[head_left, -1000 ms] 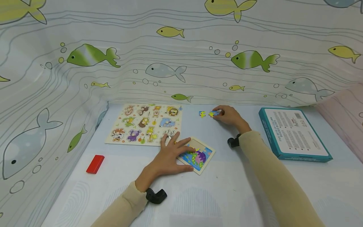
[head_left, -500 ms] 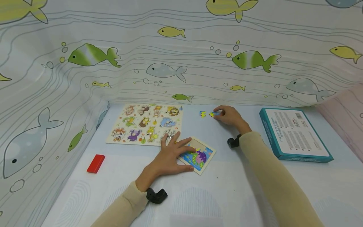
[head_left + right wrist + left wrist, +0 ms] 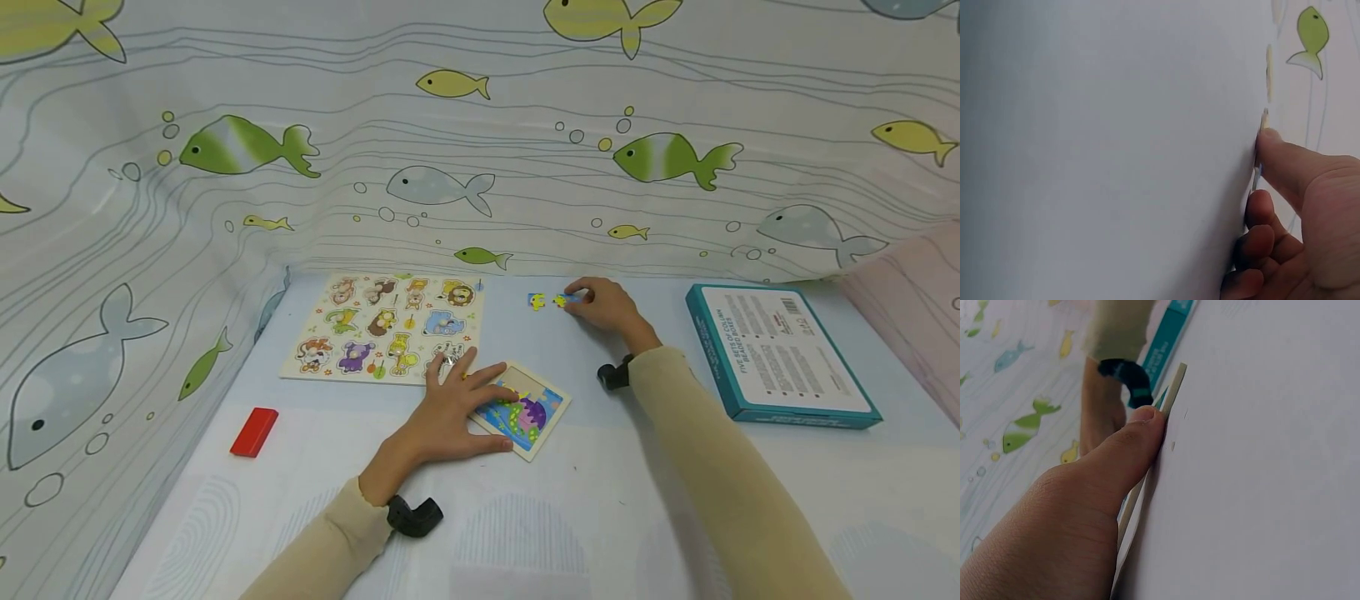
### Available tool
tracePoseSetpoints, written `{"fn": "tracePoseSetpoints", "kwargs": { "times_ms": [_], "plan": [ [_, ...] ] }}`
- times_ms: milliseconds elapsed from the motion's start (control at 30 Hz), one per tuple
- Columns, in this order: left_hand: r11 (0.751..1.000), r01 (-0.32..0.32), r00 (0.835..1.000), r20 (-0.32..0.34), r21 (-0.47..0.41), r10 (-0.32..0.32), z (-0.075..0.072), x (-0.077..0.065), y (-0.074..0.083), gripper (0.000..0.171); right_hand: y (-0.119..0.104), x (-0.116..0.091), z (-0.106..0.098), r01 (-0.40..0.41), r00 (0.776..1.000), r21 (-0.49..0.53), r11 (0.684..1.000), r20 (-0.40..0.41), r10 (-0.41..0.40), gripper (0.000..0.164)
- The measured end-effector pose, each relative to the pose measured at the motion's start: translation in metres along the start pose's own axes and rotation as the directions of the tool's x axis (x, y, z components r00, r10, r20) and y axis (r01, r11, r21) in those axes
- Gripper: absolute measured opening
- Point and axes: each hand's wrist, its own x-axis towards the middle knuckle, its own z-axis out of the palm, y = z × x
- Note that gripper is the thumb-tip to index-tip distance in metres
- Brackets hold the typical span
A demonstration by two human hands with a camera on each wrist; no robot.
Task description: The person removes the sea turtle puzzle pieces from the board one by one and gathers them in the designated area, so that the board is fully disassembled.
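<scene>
My left hand (image 3: 450,417) lies with spread fingers over a small wooden tray puzzle (image 3: 517,377) that shows a purple and green picture. Its thumb rests along the near edge, and in the left wrist view that thumb (image 3: 1116,450) meets the thin side of the tray (image 3: 1175,387). Farther back, my right hand (image 3: 606,307) pinches a blue and yellow jigsaw piece (image 3: 560,301) low over the table, partly hidden by the fingers. Just left of it lies another jigsaw piece (image 3: 536,302). From the right wrist, the pinched piece (image 3: 1264,119) appears edge-on beside the thumb.
A larger animal puzzle board (image 3: 317,325) lies at the back left, close to the left fingertips. A red block (image 3: 253,432) sits at the left. At the right is a teal box (image 3: 787,354) with a white label. A fish-print curtain (image 3: 540,233) borders the table's back.
</scene>
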Motion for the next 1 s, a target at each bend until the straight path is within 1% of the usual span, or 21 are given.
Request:
{"fn": "tracePoseSetpoints", "kwargs": {
  "times_ms": [100, 200, 333, 433, 533, 600, 700, 800, 900, 1000],
  "plan": [
    [1.0, -0.001, 1.0, 0.002, 0.003, 0.001, 0.001, 0.0, 0.0, 0.063, 0.004, -0.001, 0.001, 0.001, 1.0, 0.036, 0.999, -0.003, -0.001, 0.042],
    [1.0, -0.002, 1.0, 0.001, 0.0, 0.002, 0.001, 0.0, 0.0, 0.062, 0.007, -0.003, 0.001, 0.028, 1.0, 0.101, 0.995, -0.009, -0.027, 0.043],
    [1.0, -0.012, 1.0, -0.005, -0.014, 0.012, 0.0, -0.001, -0.001, 0.059, 0.011, -0.008, -0.001, 0.059, 0.998, 0.195, 0.979, -0.025, -0.055, 0.042],
    [1.0, -0.022, 1.0, -0.006, -0.021, 0.021, 0.0, -0.001, -0.001, 0.056, 0.012, -0.013, -0.001, 0.062, 0.998, 0.234, 0.97, -0.035, -0.056, 0.04],
    [0.999, -0.018, 1.0, -0.003, -0.033, 0.018, 0.0, -0.002, -0.001, 0.054, 0.011, -0.019, -0.001, 0.083, 0.996, 0.237, 0.968, -0.008, -0.084, 0.036],
    [0.999, -0.011, 1.0, -0.001, -0.043, 0.011, 0.0, -0.003, -0.001, 0.053, 0.009, -0.023, -0.001, 0.101, 0.993, 0.232, 0.968, 0.033, -0.112, 0.034],
    [0.999, 0.006, 1.0, 0.002, -0.037, -0.006, 0.001, -0.002, 0.0, 0.054, 0.004, -0.035, 0.0, 0.145, 0.98, 0.201, 0.969, 0.108, -0.169, 0.03],
    [1.0, 0.025, 1.0, 0.014, -0.01, -0.025, 0.001, 0.0, -0.001, 0.055, -0.001, -0.051, 0.002, 0.204, 0.956, 0.162, 0.965, 0.177, -0.232, 0.03],
    [0.999, 0.037, 0.999, 0.021, 0.012, -0.037, 0.002, 0.002, -0.001, 0.057, -0.007, -0.067, 0.005, 0.245, 0.934, 0.122, 0.962, 0.236, -0.268, 0.036],
    [0.999, 0.037, 0.999, 0.02, 0.023, -0.037, 0.002, 0.003, -0.001, 0.057, -0.014, -0.083, 0.008, 0.284, 0.912, 0.083, 0.955, 0.284, -0.295, 0.046]
  ]
}}
